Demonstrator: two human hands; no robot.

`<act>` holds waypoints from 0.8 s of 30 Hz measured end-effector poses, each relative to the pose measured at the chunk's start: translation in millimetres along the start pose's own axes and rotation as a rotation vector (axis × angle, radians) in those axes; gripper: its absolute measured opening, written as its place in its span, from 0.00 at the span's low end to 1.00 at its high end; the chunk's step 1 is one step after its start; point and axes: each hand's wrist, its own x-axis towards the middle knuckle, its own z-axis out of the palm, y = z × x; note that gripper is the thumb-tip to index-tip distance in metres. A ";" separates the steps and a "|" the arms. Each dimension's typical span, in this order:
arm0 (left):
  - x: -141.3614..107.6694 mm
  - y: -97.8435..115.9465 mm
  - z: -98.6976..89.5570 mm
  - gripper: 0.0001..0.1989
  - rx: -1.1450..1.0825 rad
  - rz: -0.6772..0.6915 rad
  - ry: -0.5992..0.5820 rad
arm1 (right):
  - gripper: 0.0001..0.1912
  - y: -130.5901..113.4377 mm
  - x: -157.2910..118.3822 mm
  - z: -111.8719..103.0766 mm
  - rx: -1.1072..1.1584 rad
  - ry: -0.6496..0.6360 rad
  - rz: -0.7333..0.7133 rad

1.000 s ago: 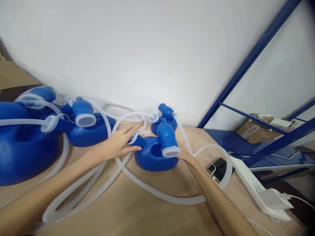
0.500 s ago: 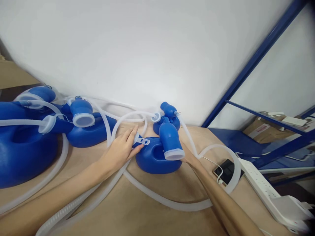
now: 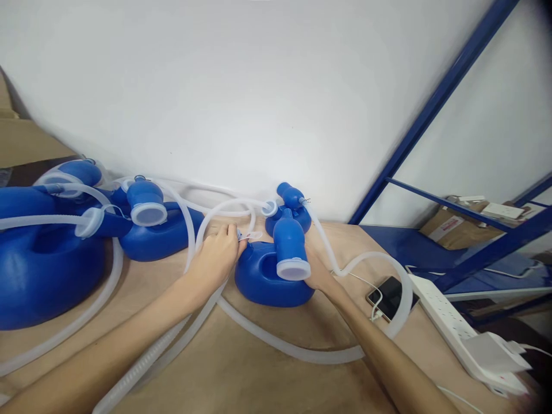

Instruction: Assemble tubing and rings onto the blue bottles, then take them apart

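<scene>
Fingers on the left hand (image 3: 219, 248) are curled round the neck end of the blue bottle (image 3: 254, 287), at its 10 o'clock, with a clear strap (image 3: 253, 235) poking out. Bottle's on the table (image 3: 259, 379), about 6 o'clock from mid-view. At its 3 o'clock the right hand (image 3: 318, 270) sits behind the blue funnel piece (image 3: 290, 241), fingers hidden, so can't tell if they're gripping. There's a phone (image 3: 391, 294) between 3 and 4 o'clock, well apart.
</scene>
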 end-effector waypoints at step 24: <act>20.0 -19.8 -8.7 0.16 -0.008 0.377 0.071 | 0.12 1.6 2.6 -0.6 -0.012 -0.072 -0.060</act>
